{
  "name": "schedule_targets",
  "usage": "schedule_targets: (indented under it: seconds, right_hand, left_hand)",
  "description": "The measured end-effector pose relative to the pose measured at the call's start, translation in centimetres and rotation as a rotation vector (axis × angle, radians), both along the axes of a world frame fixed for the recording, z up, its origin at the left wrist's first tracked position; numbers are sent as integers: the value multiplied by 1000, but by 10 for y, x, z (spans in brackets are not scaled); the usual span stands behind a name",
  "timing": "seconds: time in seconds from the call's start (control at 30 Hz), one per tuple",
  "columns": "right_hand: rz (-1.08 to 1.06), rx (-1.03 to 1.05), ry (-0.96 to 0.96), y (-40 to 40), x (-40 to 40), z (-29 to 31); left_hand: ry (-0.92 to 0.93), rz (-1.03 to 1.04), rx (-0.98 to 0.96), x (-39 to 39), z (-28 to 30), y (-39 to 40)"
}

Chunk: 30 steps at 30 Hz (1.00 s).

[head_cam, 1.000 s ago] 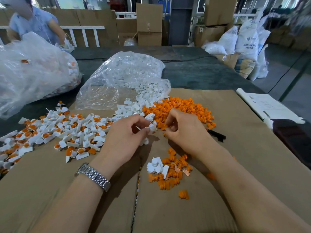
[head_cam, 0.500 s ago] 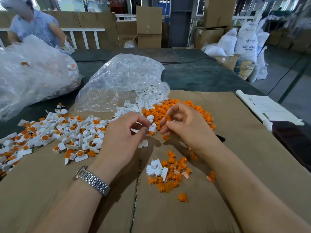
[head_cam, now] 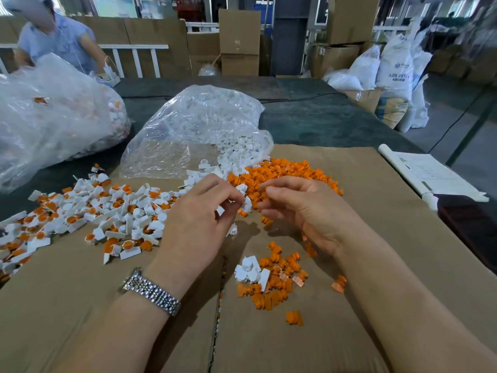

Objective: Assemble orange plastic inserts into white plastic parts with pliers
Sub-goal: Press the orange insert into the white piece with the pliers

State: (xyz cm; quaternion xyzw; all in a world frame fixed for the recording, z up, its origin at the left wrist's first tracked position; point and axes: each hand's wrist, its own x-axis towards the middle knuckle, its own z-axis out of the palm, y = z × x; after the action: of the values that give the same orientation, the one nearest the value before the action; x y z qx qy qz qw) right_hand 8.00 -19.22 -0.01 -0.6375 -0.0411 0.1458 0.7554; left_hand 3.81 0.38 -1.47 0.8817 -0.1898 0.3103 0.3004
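Inserts [head_cam: 285, 175] lie heaped just beyond your hands on the tabletop [head_cam: 390, 238]. Your left hand [head_cam: 199, 224] pinches a white part [head_cam: 246, 204], presenting it to the right hand [head_cam: 304, 211], whose curled fingers seem to pinch an insert, though that is unclear. No pliers visible.

My left hand [head_cam: 196, 222] and right hand [head_cam: 309, 211] hover close together, with only a narrow gap between my fingertips. Ahead, the heap of orange inserts [head_cam: 285, 173] and the clear bag [head_cam: 199, 130] spilling white parts [head_cam: 236, 154] block the way forward. To my left, the spread of assembled pieces [head_cam: 88, 211] covers the cardboard [head_cam: 80, 305], and a bigger bag [head_cam: 53, 117] stands beyond it. Near me, a small pile [head_cam: 269, 281] lies between my wrists. Bare cardboard opens to my right, up to a rolled paper sheet [head_cam: 430, 173]; something dark beside it, perhaps a tray edge [head_cam: 470, 224], bounds that side.
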Motion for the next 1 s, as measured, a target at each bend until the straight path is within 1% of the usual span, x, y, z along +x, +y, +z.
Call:
schedule_targets:
  seconds: [0.07,0.23,0.27,0.4,0.43,0.6,0.7,0.77,0.83,0.93,1.0]
  right_hand:
    - [-2,-79,-54,0,-1,0]
    - [73,57,26,1,-6,3]
    - [78,53,22,2,-7,3]
    - [8,-187,-159,4,-8,2]
    - [2,-216,-184,5,-8,2]
    - [41,-246,-184,12,-11,-2]
    - [69,-317,-201,12,-12,-2]
    - [62,-368,-230,14,-13,-3]
    - [24,-385,-270,16,-13,-4]
    - [-13,-382,-336,13,-12,-1]
    - [-1,-367,-388,11,-14,2]
  left_hand:
    - [-11,10,10,0,0,0]
    - [-49,25,52,0,-1,1]
    - [-56,31,70,0,0,1]
    - [-88,37,152,-3,2,0]
    - [-91,37,172,-3,3,-1]
    - [-79,53,218,-6,3,0]
    - [-79,47,205,-6,2,-3]
    - [-33,19,86,-7,0,-8]
    - [84,0,-100,-7,-1,-12]
    - [370,-67,-501,-7,2,-12]
    - [517,-138,-782,-6,7,-10]
